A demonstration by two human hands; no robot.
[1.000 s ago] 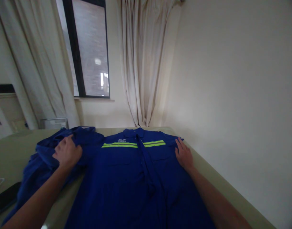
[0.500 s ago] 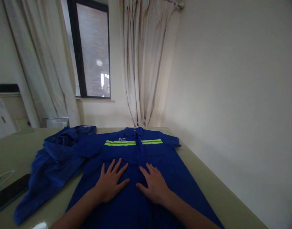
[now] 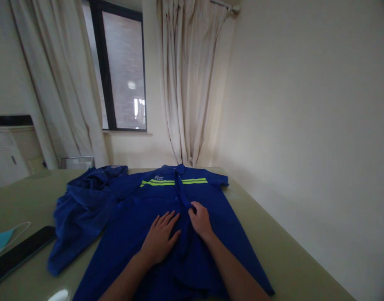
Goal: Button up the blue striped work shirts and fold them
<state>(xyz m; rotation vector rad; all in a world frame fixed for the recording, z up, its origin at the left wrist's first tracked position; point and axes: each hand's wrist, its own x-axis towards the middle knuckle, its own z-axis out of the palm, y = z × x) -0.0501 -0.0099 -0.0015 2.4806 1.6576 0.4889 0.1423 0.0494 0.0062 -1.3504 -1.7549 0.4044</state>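
Observation:
A blue short-sleeved work shirt [image 3: 141, 217] lies spread on the table, collar toward the window, with a yellow-green reflective stripe across its chest. My left hand [image 3: 161, 237] rests flat on the front of it, fingers stretched out, just left of the button placket. Closed on the edge of the placket, my right hand [image 3: 200, 219] pinches the cloth and lifts it a little. A button shows on the strip beneath, above my left hand. The lower hem is partly hidden by my forearms.
A crumpled blue garment [image 3: 82, 213] lies against the shirt's left side. Further left are a black phone-like slab [image 3: 22, 253] and a light-blue face mask [image 3: 2, 241]. The greenish table [image 3: 267, 234] runs along the wall at right. Curtains [image 3: 187, 83] hang behind.
My right hand has gone from lying open on the shirt to gripping the placket edge. My left hand has shifted right and slightly down. The shirt's front is now pulled and wrinkled.

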